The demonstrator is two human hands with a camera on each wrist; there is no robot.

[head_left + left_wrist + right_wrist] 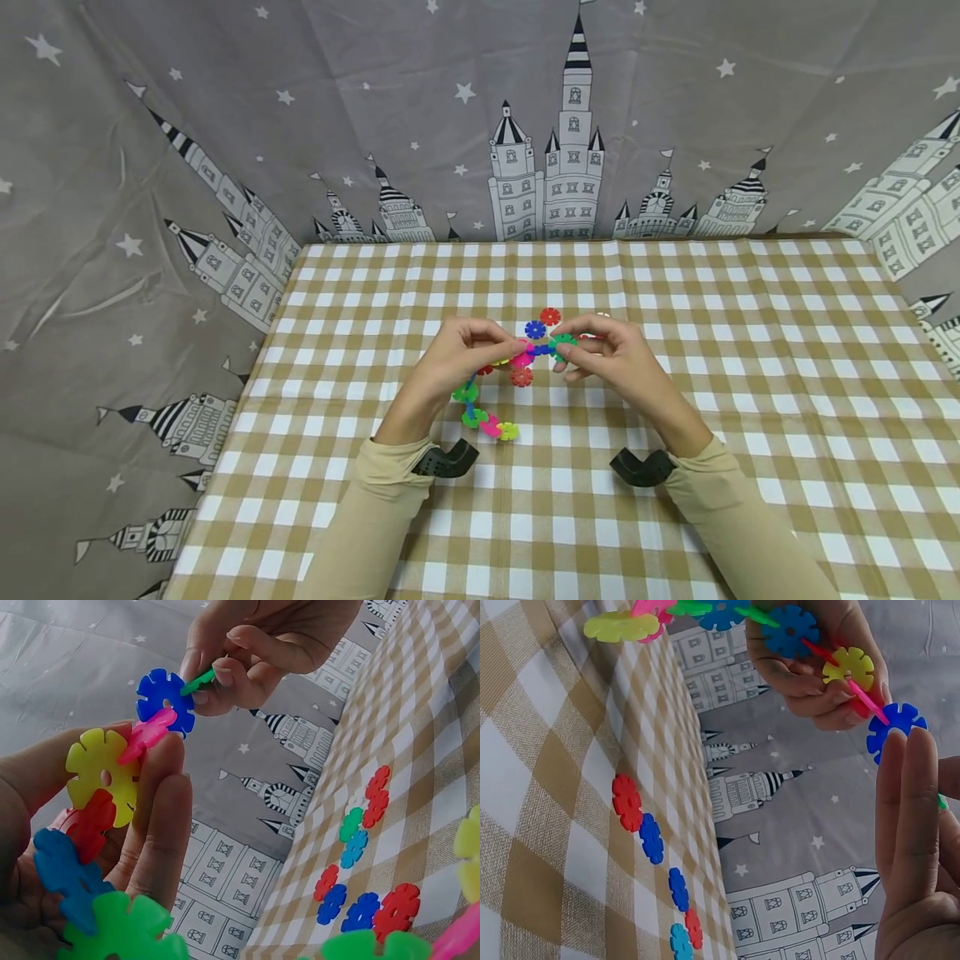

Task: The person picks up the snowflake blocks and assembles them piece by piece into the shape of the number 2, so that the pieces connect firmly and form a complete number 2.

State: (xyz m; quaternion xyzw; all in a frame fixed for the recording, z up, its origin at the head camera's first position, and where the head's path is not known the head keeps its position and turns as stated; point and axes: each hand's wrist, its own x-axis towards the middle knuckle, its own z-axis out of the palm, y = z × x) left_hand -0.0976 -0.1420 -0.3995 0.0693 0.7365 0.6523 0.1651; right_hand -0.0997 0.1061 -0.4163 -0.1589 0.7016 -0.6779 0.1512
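Observation:
A chain of slotted plastic snowflake discs (467, 393) hangs in a curve from my left hand (431, 375), its lower end pink and yellow. That hand grips the chain with its thumb and fingers near a pink disc (154, 731) and a yellow disc (94, 761). Slotted to the pink one is a blue disc (152, 688). My right hand (626, 354) pinches a green disc (562, 343), whose edge meets the rim of the blue disc. How deep the green disc sits in the slot I cannot tell.
Loose discs lie on the checked tablecloth (570, 517) beyond and below the hands, among them a red disc (551, 316), a blue disc (535, 330) and another red disc (522, 377). A grey castle-print curtain (420, 100) rises behind the table.

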